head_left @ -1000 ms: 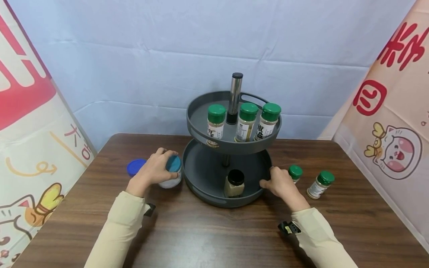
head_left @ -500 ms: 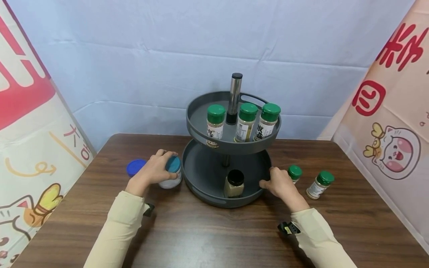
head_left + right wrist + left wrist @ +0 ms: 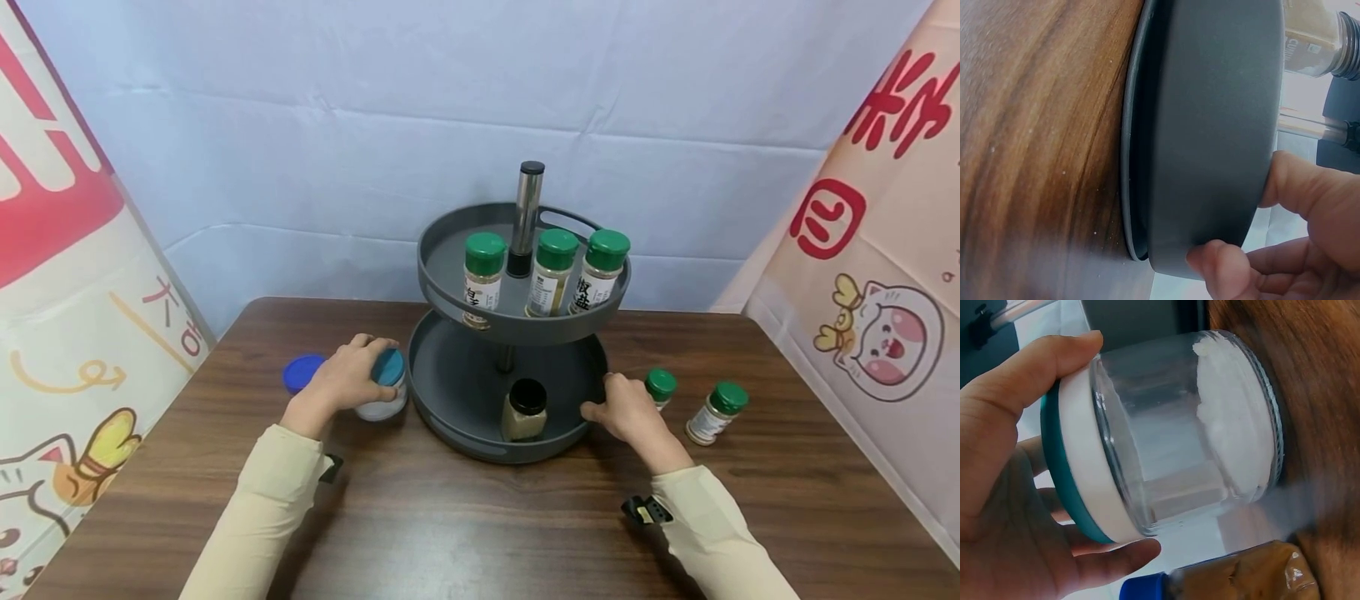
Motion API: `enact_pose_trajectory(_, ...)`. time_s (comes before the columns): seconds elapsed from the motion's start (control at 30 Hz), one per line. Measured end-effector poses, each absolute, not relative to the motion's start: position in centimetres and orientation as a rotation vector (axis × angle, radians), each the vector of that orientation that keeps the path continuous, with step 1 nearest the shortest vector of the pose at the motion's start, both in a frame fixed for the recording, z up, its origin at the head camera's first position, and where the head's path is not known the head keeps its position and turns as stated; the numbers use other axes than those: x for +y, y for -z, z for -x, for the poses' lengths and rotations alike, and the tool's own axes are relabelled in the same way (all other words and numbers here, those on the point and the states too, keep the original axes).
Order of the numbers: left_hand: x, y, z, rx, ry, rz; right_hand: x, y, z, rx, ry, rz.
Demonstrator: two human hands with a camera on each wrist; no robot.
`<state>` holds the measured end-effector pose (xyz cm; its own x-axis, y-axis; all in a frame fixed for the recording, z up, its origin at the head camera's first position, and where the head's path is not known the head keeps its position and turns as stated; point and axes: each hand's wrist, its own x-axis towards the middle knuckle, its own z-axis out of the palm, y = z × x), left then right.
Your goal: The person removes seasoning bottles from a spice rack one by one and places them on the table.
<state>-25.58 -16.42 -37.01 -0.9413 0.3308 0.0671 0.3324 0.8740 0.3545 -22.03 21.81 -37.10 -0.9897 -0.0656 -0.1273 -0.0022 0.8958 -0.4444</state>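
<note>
Wooden table, 2 busy hands, and a weak point at the lid

Dark wood spreads along the near side. Past it, the left hand has thumb and fingers clamped round the lid of a glass jar, which appears to stand on the table just beside the lower tray. With the hold on the lid alone, a loose thread or slipping fingers could let the glass fall and spill its white powder.

Opposite, the right hand pinches the tray's wall at the rim. A sudden jerk there could slide or tip the black-capped bottle inside. To its right stand 2 green-capped bottles; a careless sweep could topple the closer.

Partly hidden behind the left hand, a blue-capped bottle risks a knock from a wide wrist swing.

Higher up, the upper tray bears 3 green-capped bottles. Raising the jar too steeply could bump its rim and shake them. Farthest back hangs pale cloth, likely harmless.
</note>
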Motion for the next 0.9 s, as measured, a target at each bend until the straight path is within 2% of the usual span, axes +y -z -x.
enact_pose_trajectory(0.47,-16.4,34.9,24.5,-3.011,0.447,0.561,21.9,37.1,22.2,2.922,0.670,0.054)
enact_pose_trajectory(0.9,-15.9,34.7,23.9,-2.977,0.432,0.599,21.9,37.2,22.1,2.910,0.671,0.051)
